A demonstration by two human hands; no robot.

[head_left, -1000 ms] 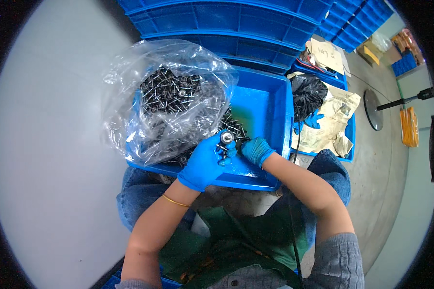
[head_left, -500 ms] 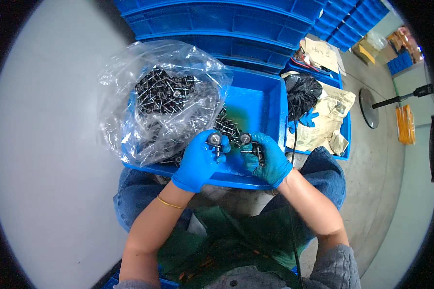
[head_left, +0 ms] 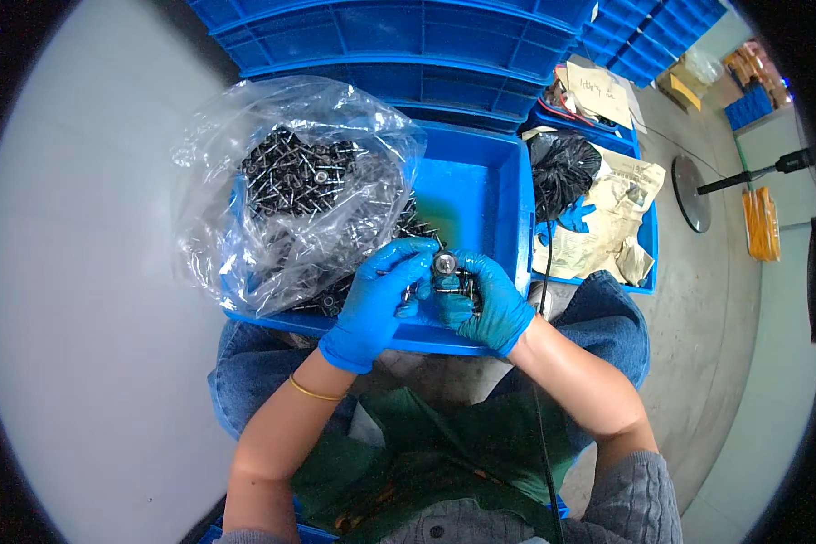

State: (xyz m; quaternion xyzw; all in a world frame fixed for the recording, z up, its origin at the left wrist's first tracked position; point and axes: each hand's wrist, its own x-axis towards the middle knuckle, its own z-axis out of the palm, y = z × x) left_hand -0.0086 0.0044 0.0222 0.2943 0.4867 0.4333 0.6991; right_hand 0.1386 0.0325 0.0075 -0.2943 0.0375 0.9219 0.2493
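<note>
My left hand [head_left: 376, 295], in a blue glove, is closed around a dark round-headed metal stem part, mostly hidden by the fingers. Its fingertips reach up beside a ring-shaped metal head [head_left: 445, 264] in my right hand. My right hand [head_left: 490, 304], in a darker, wet-looking glove, is closed around several such parts, their stems lying across its fingers. Both hands hover over a blue tray [head_left: 480, 154]. A clear plastic bag [head_left: 218, 181] in the tray's left side holds a heap of similar parts [head_left: 286, 177]. More loose parts [head_left: 414, 222] lie beside the bag, near brownish-green liquid.
Stacked blue crates [head_left: 381, 36] stand behind the tray. To the right, another blue crate holds crumpled brown paper [head_left: 616, 208], a black plastic bag [head_left: 562, 168] and a blue glove [head_left: 576, 216]. A black cable [head_left: 544, 435] hangs down near my right forearm. Farther right is a round-based stand [head_left: 692, 193].
My left fingers have turned inward and moved up against the part in my right hand. My right hand has shifted slightly left, bringing the hands together. The whole view has shifted slightly.
</note>
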